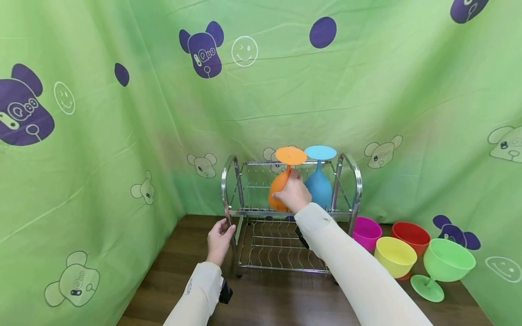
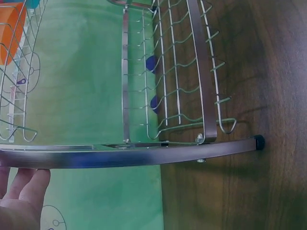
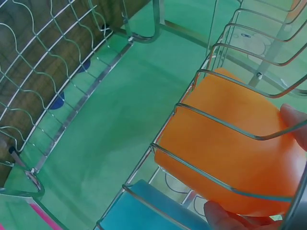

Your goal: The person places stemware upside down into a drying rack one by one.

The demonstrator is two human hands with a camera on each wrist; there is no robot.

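Observation:
An orange goblet (image 1: 279, 192) stands upside down in the upper tier of a metal dish rack (image 1: 290, 270), its round foot on top. My right hand (image 1: 292, 192) holds its bowl, fingers and thumb on opposite sides in the right wrist view. Close beside it on the right, a blue goblet (image 1: 320, 186) is also upside down in the rack. My left hand (image 1: 219, 240) pinches the rack's left front post; in the left wrist view its fingertips meet the metal, while the thumb is out of sight there.
Right of the rack stand a magenta goblet (image 1: 366, 232), a red goblet (image 1: 411, 236), a yellow goblet (image 1: 394, 256) and a light green goblet (image 1: 448, 260). The wooden tabletop (image 1: 277, 301) is enclosed by a green patterned curtain (image 1: 261, 104).

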